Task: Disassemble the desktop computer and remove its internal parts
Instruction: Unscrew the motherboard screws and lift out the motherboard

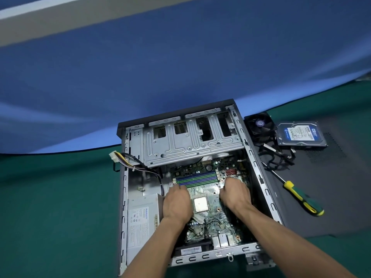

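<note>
Motherboard lying flat on the floor of the opened computer case, in the near half, below the metal drive cage. Bare processor in the middle of the board, no cooler on it. Memory slots at the far side of the board.

Left hand at the left edge of the board, fingers curled down near the end of the slots; right hand at the right edge, fingers curled down also. Both probably gripping the board edges for lifting, but fingertips hidden, so not sure if really grasped or only pressed.

Possible troubles from here:
- Board bending or cracking, if some screw is not yet out; not possible to check all holes from this view.
- Rear ports catching at the near wall of the case, if lifted straight up without sliding first.
- Wire bundle from the power supply at the left wall pulling, if a plug is connected somewhere under the hands.
- Fingers cut on the sharp metal rim of the case.
- Processor touched or scratched by a slipping hand.

Outside the case, on the green worktop toward the right edge: fan, hard drive, loose black cables, screwdriver with yellow and green handle, all lying on the dark side panel.
</note>
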Available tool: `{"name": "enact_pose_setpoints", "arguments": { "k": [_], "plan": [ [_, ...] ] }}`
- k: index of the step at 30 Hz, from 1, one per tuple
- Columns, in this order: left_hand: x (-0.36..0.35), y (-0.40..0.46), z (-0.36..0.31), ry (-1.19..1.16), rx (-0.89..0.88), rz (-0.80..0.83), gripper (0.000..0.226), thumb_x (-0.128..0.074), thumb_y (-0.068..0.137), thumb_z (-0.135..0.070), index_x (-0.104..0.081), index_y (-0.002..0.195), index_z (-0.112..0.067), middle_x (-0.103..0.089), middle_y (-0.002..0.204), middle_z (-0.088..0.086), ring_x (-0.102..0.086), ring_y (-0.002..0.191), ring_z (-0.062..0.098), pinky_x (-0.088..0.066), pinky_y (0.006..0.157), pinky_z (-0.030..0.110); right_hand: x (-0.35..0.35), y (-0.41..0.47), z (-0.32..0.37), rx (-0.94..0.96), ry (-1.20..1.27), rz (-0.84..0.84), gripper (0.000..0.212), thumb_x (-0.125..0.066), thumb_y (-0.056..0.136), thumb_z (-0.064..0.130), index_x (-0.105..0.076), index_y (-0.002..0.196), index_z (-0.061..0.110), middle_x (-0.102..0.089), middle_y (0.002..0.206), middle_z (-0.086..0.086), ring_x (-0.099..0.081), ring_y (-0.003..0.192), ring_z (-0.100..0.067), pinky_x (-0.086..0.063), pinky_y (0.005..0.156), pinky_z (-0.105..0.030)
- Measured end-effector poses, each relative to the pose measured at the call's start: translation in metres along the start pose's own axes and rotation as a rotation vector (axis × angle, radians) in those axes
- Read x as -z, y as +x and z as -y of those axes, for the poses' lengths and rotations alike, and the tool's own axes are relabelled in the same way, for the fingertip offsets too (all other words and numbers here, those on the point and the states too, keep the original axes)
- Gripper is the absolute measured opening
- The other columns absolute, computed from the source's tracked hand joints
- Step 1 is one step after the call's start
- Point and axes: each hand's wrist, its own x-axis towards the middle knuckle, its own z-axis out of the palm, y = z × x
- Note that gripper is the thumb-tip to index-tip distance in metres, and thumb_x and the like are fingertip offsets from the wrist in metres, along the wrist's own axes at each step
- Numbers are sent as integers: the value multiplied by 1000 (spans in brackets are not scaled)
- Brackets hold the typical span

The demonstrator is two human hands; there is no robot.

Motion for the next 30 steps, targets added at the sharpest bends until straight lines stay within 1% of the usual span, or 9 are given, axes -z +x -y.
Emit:
{"name": "enact_pose_setpoints", "arguments": {
  "k": [5,7,10,13,18,22,25,28,30],
  "plan": [
    [-4,5,-11,-111,171,14,40,-48,91,-15,-36,127,-2,-41,128,19,-41,117,27,-34,102,31,2,0,-2,6,-66,-5,19,-52,92,5,-51,76,16,-51,67,7,-46,54,-6,-22,38,-14],
    [2,11,-15,-292,254,43,40,-49,92,-16,-34,126,1,-42,128,21,-43,118,31,-37,100,33,3,-1,-2,37,-110,-12,9,-51,93,6,-55,90,14,-49,69,6,-44,54,-7,-20,39,-16],
    [15,23,-16,-523,372,92,46,-52,90,-15,-32,128,3,-45,129,23,-47,118,35,-41,96,39,4,-1,-2,78,-180,-24,15,-49,91,1,-57,101,10,-53,75,3,-47,62,-13,-28,44,-18],
    [20,29,-14,-616,438,153,53,-51,89,-14,-27,133,6,-47,129,22,-50,117,35,-44,92,36,7,-1,1,96,-220,-19,22,-46,90,-5,-58,103,7,-64,85,0,-50,67,-15,-39,58,-22],
    [17,31,-4,-739,541,81,50,-54,83,-15,-43,123,12,-57,119,25,-56,108,38,-47,86,42,5,-2,-1,93,-151,1,12,-50,91,0,-57,93,10,-49,67,4,-52,63,-14,-39,56,-20],
    [13,33,-3,-682,554,43,55,-56,86,-17,-32,129,7,-49,128,25,-48,118,39,-43,96,44,5,-2,-2,80,-76,-17,7,-53,93,5,-54,93,12,-44,63,7,-51,63,-13,-36,53,-19],
    [9,35,-7,-588,504,20,52,-52,92,-23,-27,128,3,-43,132,25,-46,119,40,-42,95,44,3,0,-4,84,-71,-19,18,-48,91,-2,-55,105,8,-47,67,5,-52,64,-14,-37,54,-20],
    [10,44,-10,-499,522,-2,48,-44,97,-28,-33,129,6,-37,135,27,-46,118,42,-41,92,42,0,3,-5,85,-85,-5,26,-47,90,-4,-53,113,5,-53,75,2,-54,66,-15,-40,56,-22],
    [11,50,-8,-332,497,-22,45,-37,99,-30,-49,121,7,-50,125,26,-50,113,37,-45,87,40,-1,6,-5,83,-86,1,31,-46,90,-4,-50,119,5,-54,76,2,-54,66,-15,-39,55,-21]
  ]
}}
